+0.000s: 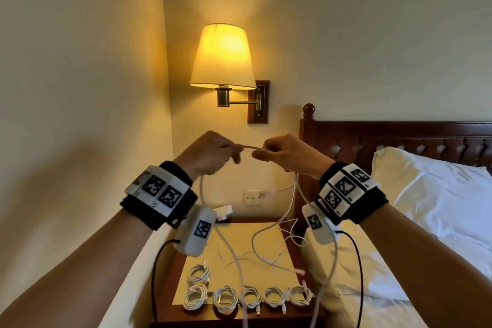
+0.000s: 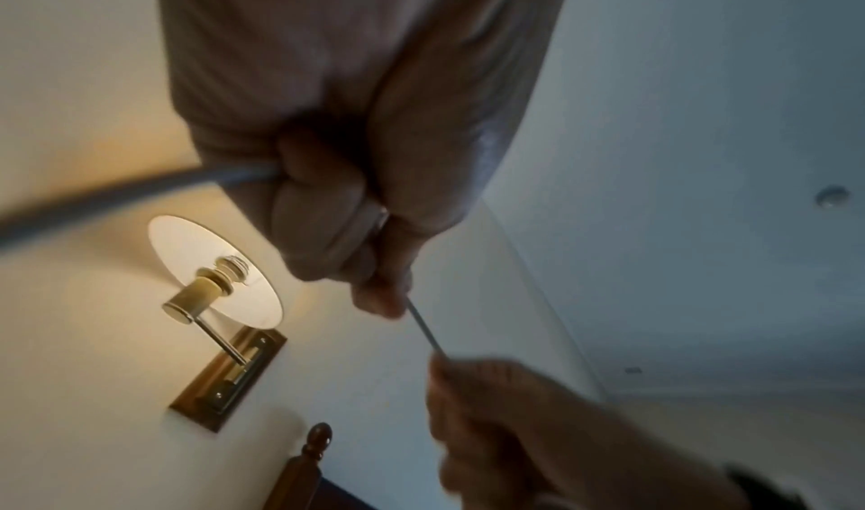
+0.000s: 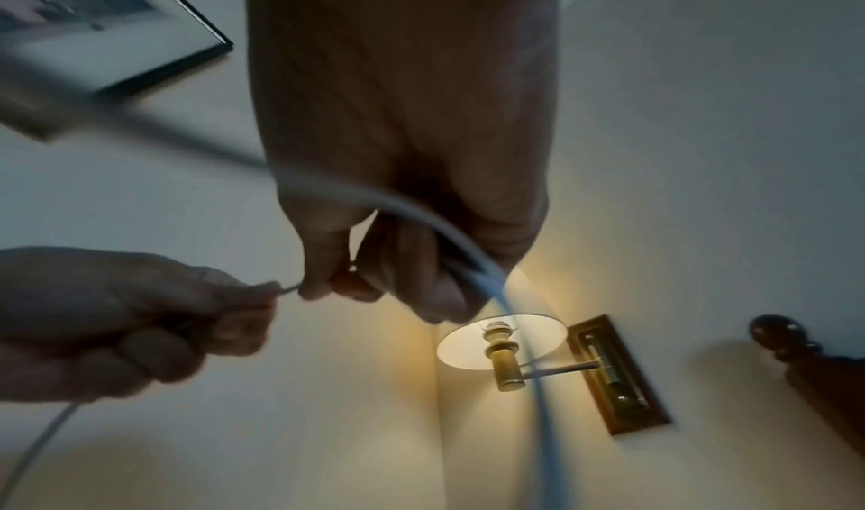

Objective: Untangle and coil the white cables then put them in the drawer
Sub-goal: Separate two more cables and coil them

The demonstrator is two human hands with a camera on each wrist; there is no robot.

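Both hands are raised above the nightstand, close together, with a short stretch of white cable (image 1: pixel 249 147) taut between them. My left hand (image 1: pixel 213 153) pinches it between thumb and curled fingers (image 2: pixel 374 296), and the cable (image 2: pixel 423 327) runs on to the other hand. My right hand (image 1: pixel 279 153) grips the same cable (image 3: pixel 449 233), whose strands hang from the fist down to the nightstand (image 1: pixel 183 287). Several coiled white cables (image 1: pixel 249 298) lie in a row along the nightstand's front edge. Loose white cables (image 1: pixel 269 253) sprawl behind them. No drawer is in view.
A lit wall lamp (image 1: pixel 223 57) hangs just above and behind the hands. A bed with a white pillow (image 1: pixel 436 194) and a dark wooden headboard (image 1: pixel 399 138) stands to the right. A wall socket (image 1: pixel 253 196) with a plugged cable sits behind the nightstand. A white charger (image 1: pixel 225 212) lies at the back left.
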